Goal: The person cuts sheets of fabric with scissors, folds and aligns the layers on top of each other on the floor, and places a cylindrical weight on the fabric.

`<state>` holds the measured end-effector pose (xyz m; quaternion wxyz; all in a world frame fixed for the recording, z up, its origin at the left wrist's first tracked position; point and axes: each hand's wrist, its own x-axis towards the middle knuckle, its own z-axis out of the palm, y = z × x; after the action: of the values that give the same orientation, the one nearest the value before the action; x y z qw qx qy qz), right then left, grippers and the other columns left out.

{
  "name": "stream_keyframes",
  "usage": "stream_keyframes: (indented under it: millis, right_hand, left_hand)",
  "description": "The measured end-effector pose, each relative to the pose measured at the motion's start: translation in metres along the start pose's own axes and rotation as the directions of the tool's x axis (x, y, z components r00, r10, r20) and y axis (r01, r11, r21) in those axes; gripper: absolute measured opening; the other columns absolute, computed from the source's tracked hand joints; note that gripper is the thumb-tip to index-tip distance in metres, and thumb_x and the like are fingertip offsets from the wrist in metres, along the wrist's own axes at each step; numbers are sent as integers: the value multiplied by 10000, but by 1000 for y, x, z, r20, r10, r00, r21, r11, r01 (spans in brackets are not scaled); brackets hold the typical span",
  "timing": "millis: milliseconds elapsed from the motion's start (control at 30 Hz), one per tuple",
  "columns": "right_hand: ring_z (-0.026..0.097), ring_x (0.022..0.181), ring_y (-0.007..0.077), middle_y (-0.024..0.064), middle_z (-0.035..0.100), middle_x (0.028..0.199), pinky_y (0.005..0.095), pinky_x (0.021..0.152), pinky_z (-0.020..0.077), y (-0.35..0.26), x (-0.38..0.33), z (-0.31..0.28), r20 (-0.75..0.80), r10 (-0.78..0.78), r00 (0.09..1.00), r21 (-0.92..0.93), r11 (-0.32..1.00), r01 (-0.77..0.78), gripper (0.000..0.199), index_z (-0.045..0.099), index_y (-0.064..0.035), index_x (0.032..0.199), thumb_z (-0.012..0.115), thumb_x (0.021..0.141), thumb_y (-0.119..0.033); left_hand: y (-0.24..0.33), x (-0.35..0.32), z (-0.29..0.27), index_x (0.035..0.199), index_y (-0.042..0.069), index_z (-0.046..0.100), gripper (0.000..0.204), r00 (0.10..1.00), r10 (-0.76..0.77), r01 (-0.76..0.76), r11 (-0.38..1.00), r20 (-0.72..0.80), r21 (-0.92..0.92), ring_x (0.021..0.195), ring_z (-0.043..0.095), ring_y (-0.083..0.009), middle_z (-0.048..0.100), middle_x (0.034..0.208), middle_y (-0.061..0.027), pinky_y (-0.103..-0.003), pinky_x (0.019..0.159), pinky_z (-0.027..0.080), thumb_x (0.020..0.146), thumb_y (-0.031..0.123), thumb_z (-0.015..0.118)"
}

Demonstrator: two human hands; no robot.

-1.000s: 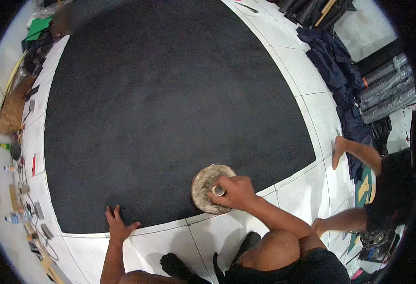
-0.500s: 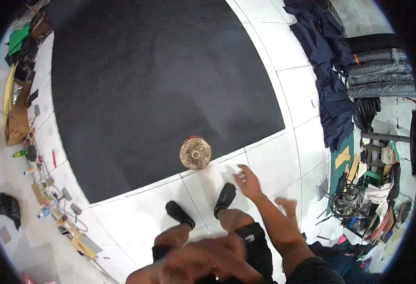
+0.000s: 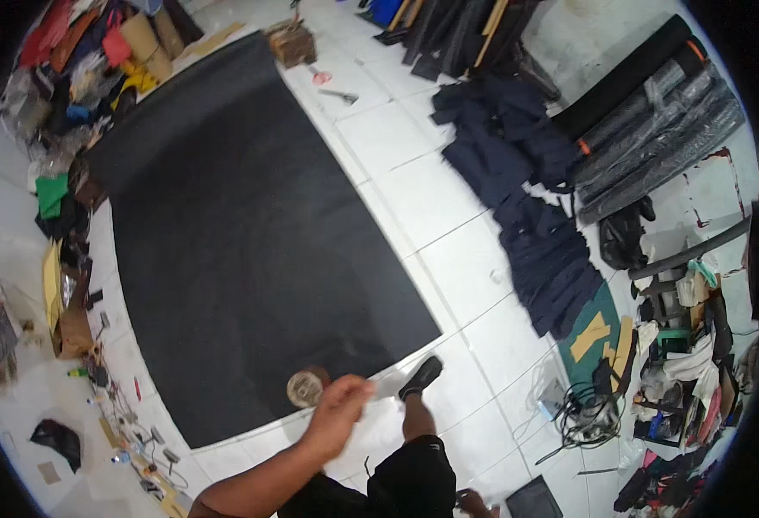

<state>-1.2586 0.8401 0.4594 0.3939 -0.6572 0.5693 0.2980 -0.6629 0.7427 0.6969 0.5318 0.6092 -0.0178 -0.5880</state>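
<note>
My left hand [image 3: 341,414] reaches in from the lower left, over the near edge of a large black sheet [image 3: 259,224] spread on the floor. Its fingers are curled together, slightly blurred, with nothing seen in them. Just left of the hand stands a round drum-like object [image 3: 305,389] with a mottled tan top and a ring at its centre, partly hidden behind my hand. At the lower edge, a dark, cut-off shape [image 3: 476,504] seems to be my right hand; its fingers cannot be made out. My dark-covered foot [image 3: 423,376] is near the sheet's corner.
Dark blue cloth pieces [image 3: 518,207] lie on the right, beside plastic-wrapped rolls [image 3: 664,129]. Tangled cables [image 3: 585,419] and a cluttered heap stand nearer. Scissors [image 3: 339,96] and a brown box [image 3: 290,43] are at the far end. Piled materials [image 3: 69,86] line the left.
The view has swung round, showing more of the far end and right side. My left forearm now crosses the lower middle; my right arm has dropped to the bottom edge.
</note>
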Motion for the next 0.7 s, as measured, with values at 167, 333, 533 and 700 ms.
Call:
stream_keyframes:
  millis: [167, 333, 533, 700]
  right_hand:
    - [639, 617, 158, 83, 677, 806, 299, 494, 492, -33, 65, -133, 174, 157, 972, 563, 794, -229, 341, 650, -31, 1034, 691, 886, -336]
    - [679, 807, 305, 140, 705, 832, 407, 738, 524, -103, 158, -368, -355, 186, 916, 388, 921, -37, 348, 666, -48, 966, 664, 867, -382]
    - [664, 806, 352, 161, 685, 858, 453, 729, 523, -208, 262, -560, -615, -343, 710, -115, 930, 350, 245, 640, -66, 879, 688, 844, -303]
    - [671, 792, 367, 176, 685, 969, 440, 715, 546, -366, 363, -644, -363, -498, 787, -192, 867, 460, 242, 656, -67, 925, 695, 834, -288]
  left_hand:
    - [-82, 85, -29, 805, 12, 617, 211, 871, 392, -168, 806, -298, 568, 637, 527, -155, 554, 673, -42, -319, 608, 434, 859, 196, 703]
    - [-132, 88, -140, 1119, 30, 671, 505, 861, -126, 499, 391, -492, 773, 1057, 617, -414, 648, 1131, -239, -492, 895, 498, 851, 448, 579]
    - [-71, 161, -111, 1019, 44, 698, 395, 731, -242, 674, 406, -639, 617, 1020, 663, -324, 694, 997, -192, -457, 813, 540, 850, 367, 546]
    - [-17, 271, -81, 961, 62, 686, 293, 958, 154, 118, 562, -243, 819, 818, 638, -291, 666, 860, -159, -457, 738, 520, 903, 295, 519]
